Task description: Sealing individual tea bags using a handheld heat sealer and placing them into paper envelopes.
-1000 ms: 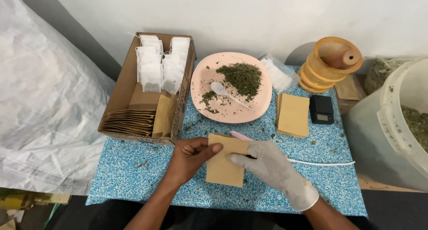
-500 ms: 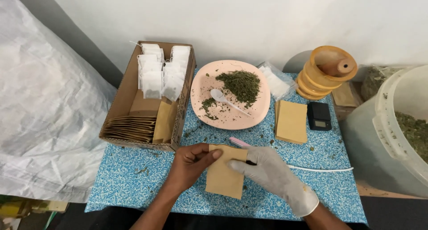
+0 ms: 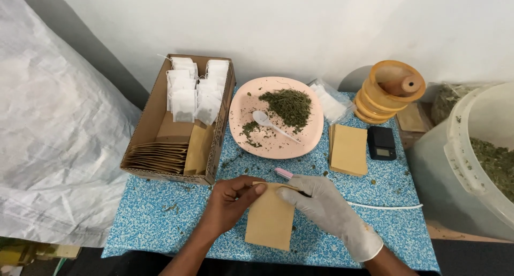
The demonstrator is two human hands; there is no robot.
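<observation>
While both hands meet over the blue speckled tabletop (image 3: 160, 217), a flat brown paper pouch (image 3: 269, 222) lies between them at the near middle of the table, one short end toward the person; the bare left hand (image 3: 231, 202) pinches its upper left corner between thumb and forefinger, fingers curled and closed on the paper; the gloved right hand (image 3: 321, 203) rests across the upper right edge, fingers bent over the top rim, and a small pink and white object (image 3: 284, 173), too small to identify, pokes out just beyond its fingertips; whether that hand grips the object or only the pouch I cannot tell; the pouch looks very light, thin and limp, likely to crease or slide on the smooth surface, so it seems best held by its top edge or corners with a gentle pinch, as is being done; beyond the hands sits a pink plate (image 3: 316, 137) with a heap of dried green herb (image 3: 288, 106) and a white spoon (image 3: 263, 119); left of it a cardboard box (image 3: 140, 137) holds white tea bags (image 3: 193, 94) and more brown pouches; right of the plate lie a stack of brown pouches (image 3: 349, 148), a small black scale (image 3: 381, 142), stacked orange bowls (image 3: 388, 94) and, at the far right, a white bucket (image 3: 460, 147) of the same herb
</observation>
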